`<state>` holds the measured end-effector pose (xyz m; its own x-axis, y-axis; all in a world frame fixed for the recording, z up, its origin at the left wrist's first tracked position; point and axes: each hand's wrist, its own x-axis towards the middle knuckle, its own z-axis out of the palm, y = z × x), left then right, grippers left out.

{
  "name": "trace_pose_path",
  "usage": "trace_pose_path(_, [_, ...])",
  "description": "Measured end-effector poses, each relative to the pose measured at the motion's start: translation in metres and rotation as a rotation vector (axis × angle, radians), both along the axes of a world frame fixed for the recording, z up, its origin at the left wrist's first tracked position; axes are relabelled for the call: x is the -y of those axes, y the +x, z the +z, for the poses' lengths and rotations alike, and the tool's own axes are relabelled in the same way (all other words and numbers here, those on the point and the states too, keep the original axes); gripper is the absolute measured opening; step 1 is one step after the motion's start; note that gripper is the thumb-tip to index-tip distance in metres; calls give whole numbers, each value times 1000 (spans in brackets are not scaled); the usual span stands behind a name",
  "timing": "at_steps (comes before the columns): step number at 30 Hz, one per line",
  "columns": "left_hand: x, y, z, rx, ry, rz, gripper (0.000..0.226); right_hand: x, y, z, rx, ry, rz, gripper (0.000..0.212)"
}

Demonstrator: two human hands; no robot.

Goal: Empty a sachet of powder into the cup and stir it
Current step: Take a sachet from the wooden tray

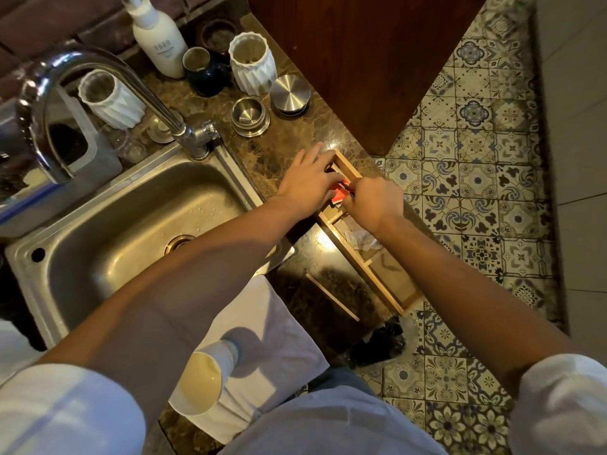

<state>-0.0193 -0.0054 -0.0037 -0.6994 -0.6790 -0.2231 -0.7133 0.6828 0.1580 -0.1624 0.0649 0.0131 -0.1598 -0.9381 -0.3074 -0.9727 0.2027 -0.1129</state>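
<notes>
A white cup stands on a white cloth near the counter's front edge, partly hidden by my left forearm. A long wooden compartment tray lies along the counter's right edge. Red sachets sit in its far compartment. My left hand reaches into that compartment with fingers spread over the sachets. My right hand is closed on the red sachets from the near side. A wooden stir stick lies on the dark marble counter beside the tray.
A steel sink and tap fill the left. Behind stand white ribbed cups, a lotion bottle, a dark pot and steel lids. The patterned tile floor drops off to the right.
</notes>
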Motion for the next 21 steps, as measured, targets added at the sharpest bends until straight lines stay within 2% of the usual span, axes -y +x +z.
trace_pose_path(5, [0,4,6,-11,3,-9,40,-6,-5,2,20,-96,-11,27])
trace_pose_path(8, [0,10,9,-80,16,18,35,-7,-8,7,74,-152,-1,27])
trace_pose_path(14, [-5,34,23,-374,139,137,27,-14,-3,25,223,-291,51,24])
trace_pose_path(21, [-28,71,51,-684,281,323,21,-24,11,56,375,-513,-34,20])
